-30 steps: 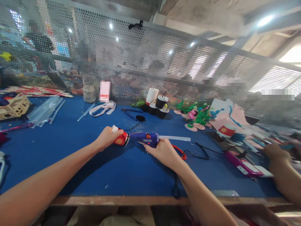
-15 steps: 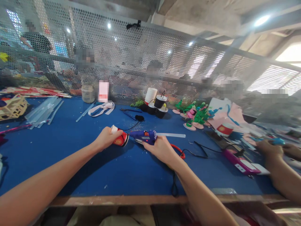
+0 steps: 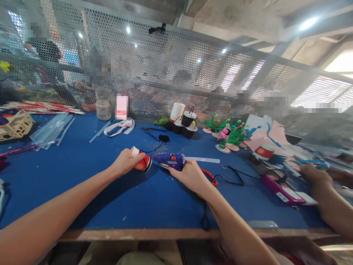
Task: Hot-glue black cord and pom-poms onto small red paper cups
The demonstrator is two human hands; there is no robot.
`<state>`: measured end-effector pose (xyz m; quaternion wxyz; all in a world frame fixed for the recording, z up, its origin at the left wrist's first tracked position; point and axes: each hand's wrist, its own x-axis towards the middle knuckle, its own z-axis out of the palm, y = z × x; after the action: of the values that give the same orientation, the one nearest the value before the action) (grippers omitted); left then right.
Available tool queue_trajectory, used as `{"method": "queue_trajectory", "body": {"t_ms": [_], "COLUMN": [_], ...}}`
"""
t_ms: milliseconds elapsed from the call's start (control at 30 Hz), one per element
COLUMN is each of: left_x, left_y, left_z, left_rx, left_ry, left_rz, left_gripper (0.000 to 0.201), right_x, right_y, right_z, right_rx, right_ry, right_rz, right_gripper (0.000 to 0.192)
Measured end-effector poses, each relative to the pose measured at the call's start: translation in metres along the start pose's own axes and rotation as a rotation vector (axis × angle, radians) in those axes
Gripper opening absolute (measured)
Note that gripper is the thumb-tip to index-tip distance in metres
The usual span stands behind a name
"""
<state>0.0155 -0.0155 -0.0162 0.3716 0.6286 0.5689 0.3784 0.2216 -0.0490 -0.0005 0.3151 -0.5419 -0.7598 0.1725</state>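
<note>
My left hand (image 3: pixel 124 162) grips a small red cup (image 3: pixel 141 164) with a white rim, laid on its side on the blue table (image 3: pixel 82 173). My right hand (image 3: pixel 191 176) holds a blue glue gun (image 3: pixel 170 160) whose nozzle points left at the cup's base. A clear glue stick (image 3: pixel 204 160) juts out of the gun's back end. The gun's black cord (image 3: pixel 205 217) runs down over the table's front edge.
Red-handled scissors (image 3: pixel 211 177) lie just right of my right hand. Black and white cups (image 3: pixel 184 121) and green and pink paper flowers (image 3: pixel 228 137) stand farther back. Clear glue sticks (image 3: pixel 51 129) lie at the left. A co-worker's hand (image 3: pixel 317 176) works at the right, by a pink glue gun (image 3: pixel 278 187). A mesh screen (image 3: pixel 165 73) closes the far side.
Both my hands stay on the cup and glue gun with hardly any shift. The co-worker's hand at the right has moved a little.
</note>
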Motion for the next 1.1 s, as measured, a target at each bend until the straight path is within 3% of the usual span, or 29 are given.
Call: {"method": "queue_trajectory", "body": {"t_ms": [1100], "left_x": [0.0], "left_y": [-0.0002], "left_z": [-0.0001], "left_rx": [0.053], "left_ry": [-0.01], "left_rz": [-0.003], "left_gripper": [0.037], "right_x": [-0.0038], "right_y": [-0.0024], "right_z": [-0.0025], "right_rx": [0.008], "right_ry": [-0.025], "right_rz": [0.022], "right_gripper": [0.018]}}
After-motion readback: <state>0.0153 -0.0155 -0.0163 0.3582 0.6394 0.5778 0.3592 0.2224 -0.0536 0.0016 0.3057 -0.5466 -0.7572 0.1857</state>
